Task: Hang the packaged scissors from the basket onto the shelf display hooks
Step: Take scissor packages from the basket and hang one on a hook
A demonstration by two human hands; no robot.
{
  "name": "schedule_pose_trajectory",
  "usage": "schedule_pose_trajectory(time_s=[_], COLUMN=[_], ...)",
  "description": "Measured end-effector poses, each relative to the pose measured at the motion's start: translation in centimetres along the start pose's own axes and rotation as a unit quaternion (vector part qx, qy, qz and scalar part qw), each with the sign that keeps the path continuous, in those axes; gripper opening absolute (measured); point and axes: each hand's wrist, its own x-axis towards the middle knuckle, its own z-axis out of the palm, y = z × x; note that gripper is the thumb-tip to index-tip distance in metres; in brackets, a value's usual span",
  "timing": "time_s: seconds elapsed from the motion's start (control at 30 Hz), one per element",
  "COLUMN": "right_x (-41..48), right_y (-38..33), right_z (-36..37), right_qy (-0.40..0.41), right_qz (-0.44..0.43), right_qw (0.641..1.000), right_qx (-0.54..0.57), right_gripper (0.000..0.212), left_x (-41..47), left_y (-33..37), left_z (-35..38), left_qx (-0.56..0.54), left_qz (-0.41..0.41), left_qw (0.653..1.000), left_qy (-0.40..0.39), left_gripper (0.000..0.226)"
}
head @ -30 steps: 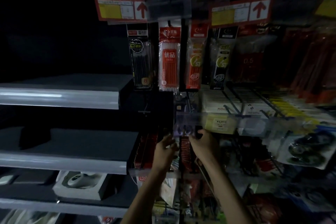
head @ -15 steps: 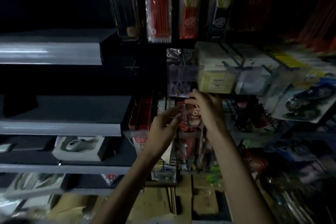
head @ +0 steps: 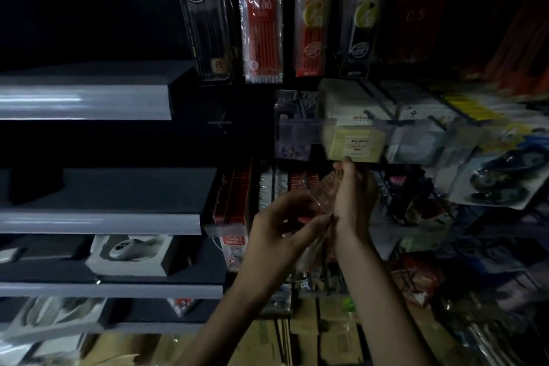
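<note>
Over the last second both hands have come down from the clear price strip [head: 356,128], where they were working at the top of a hook row. The view has tipped downward too, so the hanging pen refill packs [head: 263,24] now sit at the top edge. The left hand [head: 282,226] and the right hand [head: 353,199] meet just below that strip, in front of the lower row of wire display hooks [head: 392,196], with a clear, reddish pack between them. It is too blurred to read, but given the task I take it for the packaged scissors [head: 323,190]. The basket is out of view. The pack is off the hooks and stands roughly upright, tilted a little. That is probably so its hang hole at the top can be lined up with a hook tip, though the hole itself cannot be made out. The left hand pinches the pack's lower edge between thumb and fingertips, palm turned inward, seemingly to steady it. The right hand shows its back to the camera, wrist bent upward, its fingers curled round the upper part to steer that end. Both forearms rise from the bottom of the view and converge at the pack. To the left, the grey shelves [head: 89,98] carry a boxed mouse [head: 130,249].
</note>
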Motion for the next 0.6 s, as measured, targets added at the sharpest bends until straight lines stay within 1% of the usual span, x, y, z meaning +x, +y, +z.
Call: schedule_pose_trajectory(time_s=[0.17,0.3,0.37,0.4,0.43,0.5,0.53,0.57,0.6], right_x=[0.0,-0.1,0.0,0.0,0.0,0.0,-0.1,-0.3,-0.5], right_y=[0.0,-0.1,0.0,0.1,0.2,0.2,-0.1,-0.6,-1.0], right_z=[0.3,0.5,0.4,0.3,0.0,-0.9,-1.5,-2.1,-2.8], right_qy=[0.019,0.036,0.035,0.027,0.010,-0.047,-0.082,-0.123,-0.159], right_qz=[-0.031,-0.056,-0.054,-0.036,-0.003,0.055,0.057,0.042,0.017], right_qw=[0.999,0.998,0.998,0.999,1.000,0.997,0.995,0.991,0.987], right_qx=[-0.015,-0.007,-0.013,-0.011,-0.003,0.012,0.012,0.006,-0.009], right_gripper=[0.022,0.022,0.022,0.024,0.030,0.049,0.056,0.057,0.050], left_x=[0.5,0.5,0.7,0.8,1.0,1.6,1.9,2.1,2.4], left_y=[0.5,0.6,0.7,0.7,0.7,0.5,0.5,0.6,0.7], left_z=[-0.4,-0.2,-0.1,-0.2,-0.3,-0.7,-0.8,-1.0,-1.1], left_qx=[0.020,0.016,-0.001,-0.017,-0.033,-0.056,-0.065,-0.075,-0.088], left_qz=[0.018,0.006,-0.003,-0.008,-0.011,-0.014,-0.017,-0.021,-0.027], left_qw=[0.999,0.999,0.999,0.998,0.997,0.995,0.993,0.992,0.991], left_qy=[0.027,0.031,0.044,0.054,0.065,0.086,0.093,0.096,0.096], left_gripper=[0.019,0.011,0.011,0.010,0.010,0.011,0.012,0.013,0.014])
